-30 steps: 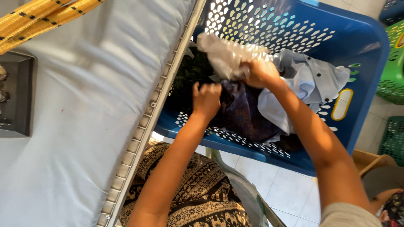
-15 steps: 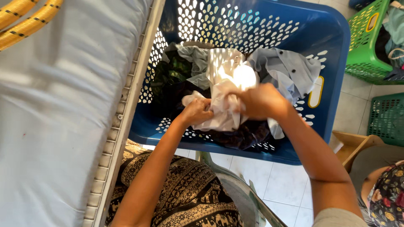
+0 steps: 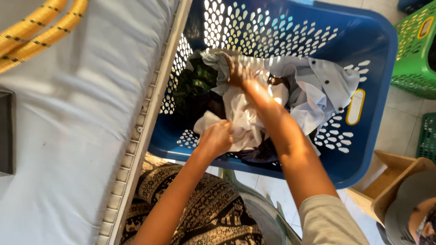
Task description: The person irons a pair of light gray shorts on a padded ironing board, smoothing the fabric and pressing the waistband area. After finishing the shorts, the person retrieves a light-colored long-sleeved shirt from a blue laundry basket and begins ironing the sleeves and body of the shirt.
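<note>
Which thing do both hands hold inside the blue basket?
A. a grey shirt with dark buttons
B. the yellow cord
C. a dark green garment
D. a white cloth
D: the left hand and the right hand both grip the white cloth over the blue basket; the grey buttoned shirt lies untouched beside them.
</note>
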